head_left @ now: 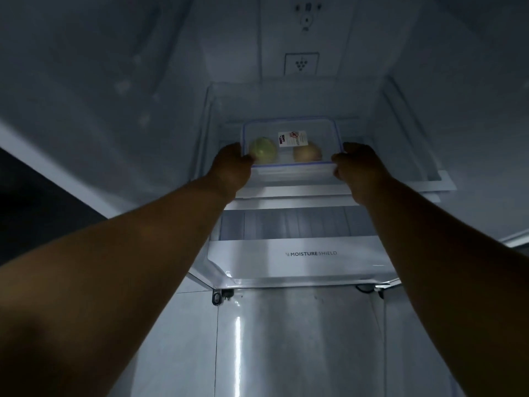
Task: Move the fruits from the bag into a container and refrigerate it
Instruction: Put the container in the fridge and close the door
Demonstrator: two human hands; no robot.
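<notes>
Head view: I've got my left hand (233, 164) and right hand (359, 167) clamped on the clear lidded container (292, 143), 2 fruits (263, 150) inside, on a dim fridge's glass shelf (289, 193) above the MoistureShield drawer (303, 259).

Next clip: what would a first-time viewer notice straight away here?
Two outstretched arms lead to the left hand and right hand, gripping the ends of a clear lidded container on a shelf inside the dim fridge. Inside sit a green fruit on the left and a brownish fruit on the right.
</notes>
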